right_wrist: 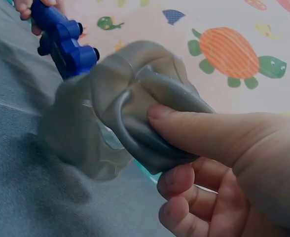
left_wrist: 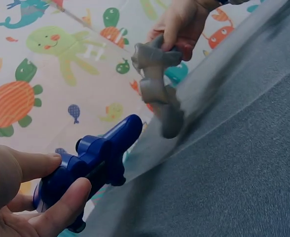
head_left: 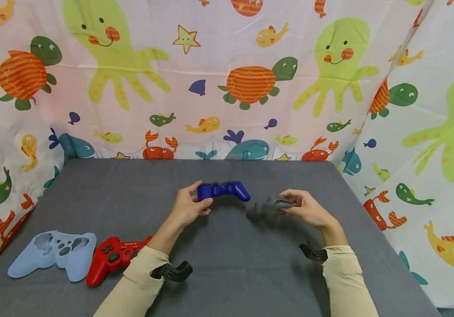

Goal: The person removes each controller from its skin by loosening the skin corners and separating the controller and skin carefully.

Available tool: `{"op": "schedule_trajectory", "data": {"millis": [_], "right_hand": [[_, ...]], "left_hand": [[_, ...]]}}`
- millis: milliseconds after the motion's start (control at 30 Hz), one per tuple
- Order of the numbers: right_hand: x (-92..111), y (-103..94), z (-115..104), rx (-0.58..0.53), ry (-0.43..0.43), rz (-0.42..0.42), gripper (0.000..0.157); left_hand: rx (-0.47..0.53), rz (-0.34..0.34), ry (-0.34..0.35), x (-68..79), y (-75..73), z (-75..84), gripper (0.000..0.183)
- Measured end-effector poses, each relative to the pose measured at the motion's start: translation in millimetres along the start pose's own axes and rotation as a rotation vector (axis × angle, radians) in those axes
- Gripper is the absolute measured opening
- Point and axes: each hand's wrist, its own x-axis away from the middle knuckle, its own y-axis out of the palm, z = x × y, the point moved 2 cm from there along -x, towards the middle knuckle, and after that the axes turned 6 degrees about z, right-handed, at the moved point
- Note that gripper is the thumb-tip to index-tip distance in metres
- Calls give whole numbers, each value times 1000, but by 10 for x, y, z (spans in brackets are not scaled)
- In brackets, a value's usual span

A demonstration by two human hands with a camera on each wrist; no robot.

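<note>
My left hand (head_left: pixel 186 206) grips a blue game controller (head_left: pixel 221 190) by its left end, raised above the grey table. In the left wrist view the thumb and fingers close round that end of the blue controller (left_wrist: pixel 88 163). To the right, my right hand (head_left: pixel 308 207) pinches a limp grey silicone controller cover (head_left: pixel 280 202) between thumb and fingers. Close up in the right wrist view, the grey cover (right_wrist: pixel 145 98) is folded and creased under the thumb, its far part sagging toward the table and blurred. Controller and cover are apart.
On the table's left lie a light blue silicone controller cover (head_left: pixel 50 253) and a red Sony controller (head_left: pixel 110 257), side by side; my left forearm partly hides the red one. A printed sea-animal curtain (head_left: pixel 219 132) stands behind the grey tabletop (head_left: pixel 247 273) and along its sides.
</note>
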Motion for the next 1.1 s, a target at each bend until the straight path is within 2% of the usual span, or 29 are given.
{"op": "schedule_trajectory", "data": {"millis": [133,400,767,1100], "right_hand": [[20,-48,28,19,39,59,28],[19,-73,120,35,70,103,29],[22,-47,151,27,88,89,32],[1,-29,145,25,77,60,31]], "left_hand": [[4,-23,17,42,-29,17,75],[44,-59,41,177,-143,14,72],[20,-105,107,383,-205,-59,73],[-39,-69,104,542,-230,-220,73]]}}
